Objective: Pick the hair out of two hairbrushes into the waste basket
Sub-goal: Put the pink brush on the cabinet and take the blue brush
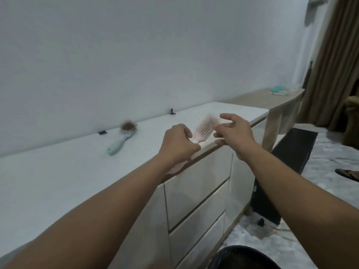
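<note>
You gripped the pink brush [206,126] handle in your left hand [177,143] — right hand [234,131] half-open beside its bristles; blue brush [122,138] lay left of it.

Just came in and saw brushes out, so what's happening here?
A person is cleaning hairbrushes. The left hand grips the pink hairbrush by its handle while the right hand works at its bristles. A light blue hairbrush, clogged with brown hair, lies on the white cabinet top. A dark waste basket sits below.
</note>
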The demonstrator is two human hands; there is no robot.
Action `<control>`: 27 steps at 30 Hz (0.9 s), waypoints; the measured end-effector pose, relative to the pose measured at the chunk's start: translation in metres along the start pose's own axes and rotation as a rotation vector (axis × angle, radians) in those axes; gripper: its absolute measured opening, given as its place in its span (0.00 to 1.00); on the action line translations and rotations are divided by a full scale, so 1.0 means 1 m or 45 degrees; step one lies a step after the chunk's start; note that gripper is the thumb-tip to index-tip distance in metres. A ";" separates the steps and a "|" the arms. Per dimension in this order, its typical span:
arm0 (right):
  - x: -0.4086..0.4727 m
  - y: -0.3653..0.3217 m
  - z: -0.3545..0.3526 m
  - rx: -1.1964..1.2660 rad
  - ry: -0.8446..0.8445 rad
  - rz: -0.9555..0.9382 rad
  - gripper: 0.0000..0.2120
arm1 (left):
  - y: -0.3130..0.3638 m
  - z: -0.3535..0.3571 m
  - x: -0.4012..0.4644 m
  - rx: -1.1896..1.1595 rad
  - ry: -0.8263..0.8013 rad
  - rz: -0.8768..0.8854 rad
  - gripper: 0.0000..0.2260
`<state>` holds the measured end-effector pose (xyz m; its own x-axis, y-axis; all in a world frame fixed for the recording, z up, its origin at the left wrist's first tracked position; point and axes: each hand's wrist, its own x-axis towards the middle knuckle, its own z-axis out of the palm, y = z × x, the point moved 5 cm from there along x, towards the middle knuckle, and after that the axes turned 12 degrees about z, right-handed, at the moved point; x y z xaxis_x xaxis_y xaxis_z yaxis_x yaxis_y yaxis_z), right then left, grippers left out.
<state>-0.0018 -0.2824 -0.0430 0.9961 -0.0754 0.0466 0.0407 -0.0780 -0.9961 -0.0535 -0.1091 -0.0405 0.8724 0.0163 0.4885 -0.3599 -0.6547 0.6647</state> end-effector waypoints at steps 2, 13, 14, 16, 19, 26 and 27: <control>0.007 -0.014 0.024 -0.049 -0.049 -0.044 0.19 | -0.013 -0.019 0.010 0.009 0.070 -0.038 0.11; 0.056 -0.012 0.137 -0.327 -0.318 -0.044 0.16 | -0.089 -0.065 0.027 0.266 0.247 -0.201 0.07; 0.060 -0.009 0.143 -0.379 -0.314 -0.068 0.16 | -0.095 -0.066 0.028 0.277 0.247 -0.214 0.07; 0.068 -0.007 0.154 -0.494 -0.295 -0.111 0.16 | -0.105 -0.068 0.030 0.294 0.241 -0.238 0.06; 0.079 -0.001 0.169 -0.624 -0.292 -0.135 0.16 | -0.115 -0.070 0.037 0.307 0.235 -0.245 0.07; 0.101 0.016 0.189 -0.798 -0.335 -0.181 0.18 | -0.133 -0.067 0.050 0.428 0.226 -0.253 0.12; 0.103 0.019 0.191 -0.822 -0.329 -0.185 0.18 | -0.135 -0.066 0.052 0.440 0.213 -0.250 0.13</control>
<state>0.1167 -0.1013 -0.0712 0.9741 0.2128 0.0770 0.1997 -0.6487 -0.7344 0.0186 0.0300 -0.0674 0.8375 0.2696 0.4753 -0.0355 -0.8411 0.5396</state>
